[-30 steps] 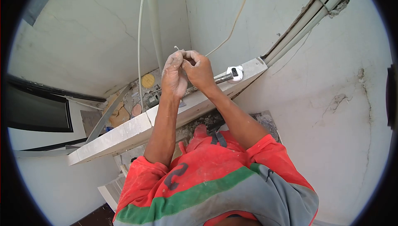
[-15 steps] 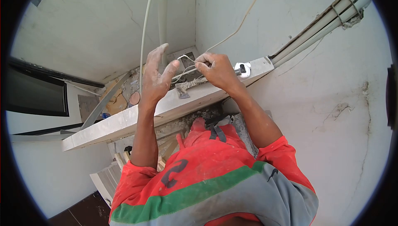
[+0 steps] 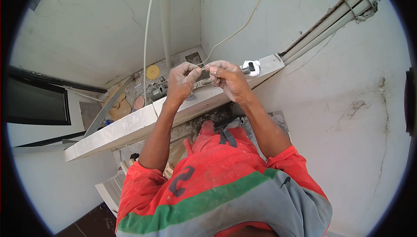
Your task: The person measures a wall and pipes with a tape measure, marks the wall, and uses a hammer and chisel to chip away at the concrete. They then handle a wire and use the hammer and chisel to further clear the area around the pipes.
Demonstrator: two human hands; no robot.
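My left hand and my right hand meet in front of me above a white concrete ledge. Both pinch a thin white wire between fingertips, the fingers closed on it. The wire's end is mostly hidden by my fingers. A thin pale cable runs from near my hands up the wall. Both hands are dusted with white powder.
A white tape measure lies on the ledge just right of my right hand. A white pipe and a thin cable run up the corner. Conduits slant along the right wall. Round lids and debris lie below, a dark window left.
My left hand, open half a second ago, has closed and come back to the right hand. Both now pinch the wire together, lower than one second ago.
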